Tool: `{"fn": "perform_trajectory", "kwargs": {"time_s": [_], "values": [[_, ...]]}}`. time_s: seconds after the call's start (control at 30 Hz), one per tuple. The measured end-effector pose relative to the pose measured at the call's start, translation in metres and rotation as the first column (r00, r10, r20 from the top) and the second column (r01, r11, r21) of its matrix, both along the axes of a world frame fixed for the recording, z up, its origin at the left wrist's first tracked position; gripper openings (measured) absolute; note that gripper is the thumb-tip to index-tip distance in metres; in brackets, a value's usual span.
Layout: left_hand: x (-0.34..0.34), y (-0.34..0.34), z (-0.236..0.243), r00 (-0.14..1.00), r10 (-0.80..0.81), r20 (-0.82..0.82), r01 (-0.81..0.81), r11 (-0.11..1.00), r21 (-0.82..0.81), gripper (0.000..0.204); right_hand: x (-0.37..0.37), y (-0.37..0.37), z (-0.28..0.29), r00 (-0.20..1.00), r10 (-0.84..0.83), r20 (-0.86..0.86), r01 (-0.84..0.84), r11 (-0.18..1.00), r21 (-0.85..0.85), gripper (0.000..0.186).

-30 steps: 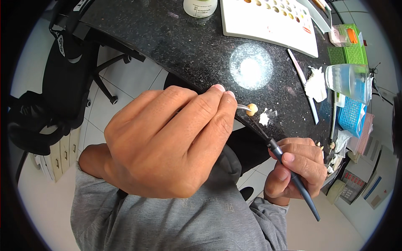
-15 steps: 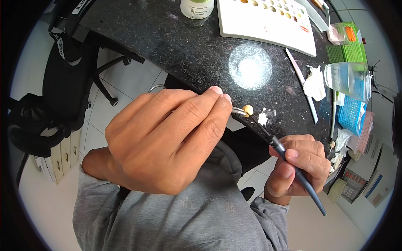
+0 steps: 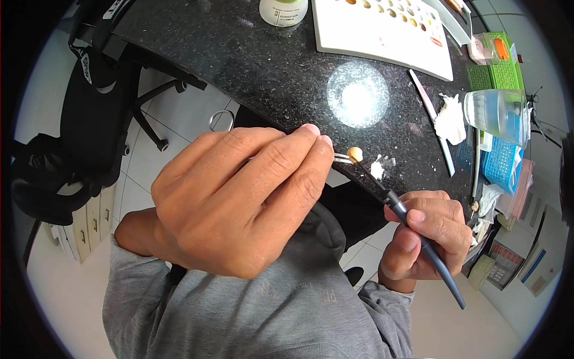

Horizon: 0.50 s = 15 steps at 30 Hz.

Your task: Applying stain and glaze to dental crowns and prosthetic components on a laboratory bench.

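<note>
My left hand [image 3: 239,191] is closed around metal forceps with a ring handle [image 3: 222,120] showing behind the knuckles. Most of the tool is hidden by my fingers. Its two thin tips [image 3: 342,158] hold a small cream-yellow tooth crown [image 3: 355,155] above the dark counter's near edge. Between the thumb and fingers of my right hand [image 3: 429,236] is a slim brush [image 3: 426,240] with a dark blue tapered handle. The brush's dark tip reaches up and left to the crown and seems to touch its lower side.
The black speckled counter [image 3: 287,84] bears a white palette [image 3: 382,45] with coloured wells, a jar [image 3: 283,12], crumpled tissue [image 3: 449,119], a pale stick [image 3: 431,119] and a glass of water [image 3: 495,116]. Green [image 3: 502,75] and blue baskets [image 3: 502,167] stand right. A black chair [image 3: 89,113] is left.
The crown has turned slightly in the forceps' tips, and the ring handle now shows more behind my left hand. My right hand and the brush have barely moved.
</note>
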<state>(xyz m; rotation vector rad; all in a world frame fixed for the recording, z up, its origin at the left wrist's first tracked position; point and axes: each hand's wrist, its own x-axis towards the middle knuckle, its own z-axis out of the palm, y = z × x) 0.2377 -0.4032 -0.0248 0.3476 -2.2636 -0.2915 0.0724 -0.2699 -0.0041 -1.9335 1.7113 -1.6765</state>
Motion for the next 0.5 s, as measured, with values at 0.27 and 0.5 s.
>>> {"fn": "perform_trajectory", "kwargs": {"time_s": [0.27,0.5], "values": [[0.0001,0.0016,0.0017,1.000,0.018,0.025,-0.018,1.000,0.012,0.021,0.0014,-0.0006,-0.0003,0.999,-0.030,-0.024,0.030,1.000,0.006,0.023],[-0.0007,0.0007,0.0018,1.000,0.016,0.019,-0.016,1.000,0.006,0.021,0.0020,-0.0007,-0.0007,0.999,-0.032,-0.020,0.032,0.999,-0.005,0.022]]}}
